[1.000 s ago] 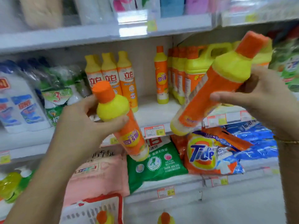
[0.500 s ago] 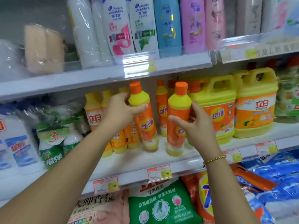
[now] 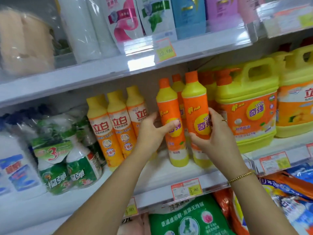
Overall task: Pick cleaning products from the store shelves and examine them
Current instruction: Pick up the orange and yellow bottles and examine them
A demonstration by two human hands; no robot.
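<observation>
Two orange-and-yellow dish soap bottles stand upright side by side on the white middle shelf [image 3: 162,173]. My left hand [image 3: 152,131] grips the left bottle [image 3: 171,106] around its middle, thumb across the label. My right hand [image 3: 215,138] grips the right bottle [image 3: 194,106] from its right side, fingers wrapped under the label. Both bottle bases rest on or just at the shelf board. More bottles of the same kind stand behind them, mostly hidden.
Yellow-capped orange bottles [image 3: 115,126] stand to the left, green-labelled bottle packs [image 3: 67,160] further left. Large yellow jugs [image 3: 249,106] stand to the right. Shampoo bottles [image 3: 152,16] fill the upper shelf. Detergent bags [image 3: 191,219] lie below. Price tags [image 3: 186,188] line the shelf edge.
A second ago I held both bottles tilted out in front of the shelves. Both hands carried them up to the middle shelf, and now they stand upright there, still gripped.
</observation>
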